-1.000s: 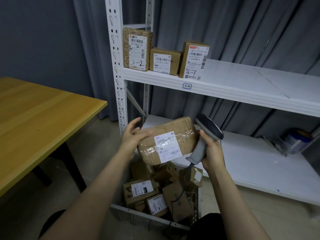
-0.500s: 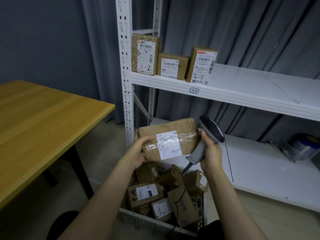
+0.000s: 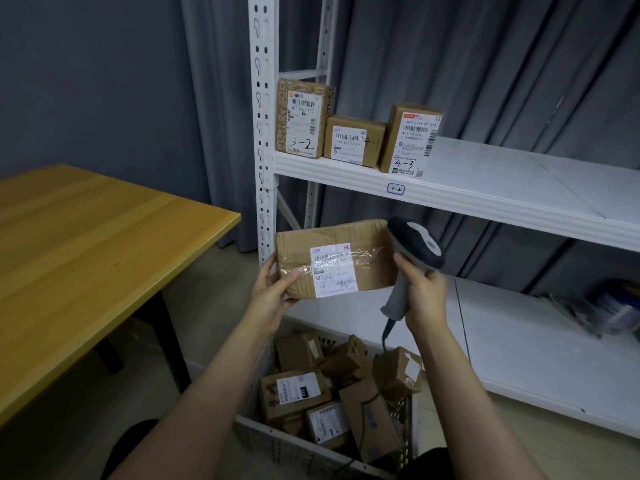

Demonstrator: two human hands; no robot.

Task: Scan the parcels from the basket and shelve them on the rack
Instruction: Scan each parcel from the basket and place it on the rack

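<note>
wall [image 3: 86, 81] dark grey | curtain [image 3: 502, 64] grey | table [image 3: 86, 254] wooden, left | floor [image 3: 214, 306] beige

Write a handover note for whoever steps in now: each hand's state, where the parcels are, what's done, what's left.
Left hand grips the brown taped cardboard parcel with a white label, above the grey plastic basket.
Right hand grips the grey handheld scanner beside the parcel's right end.
Done: three brown cardboard boxes stand on the white metal rack's upper shelf.
Left: shelve the held parcel once scanned, then the brown parcels in the basket.
</note>
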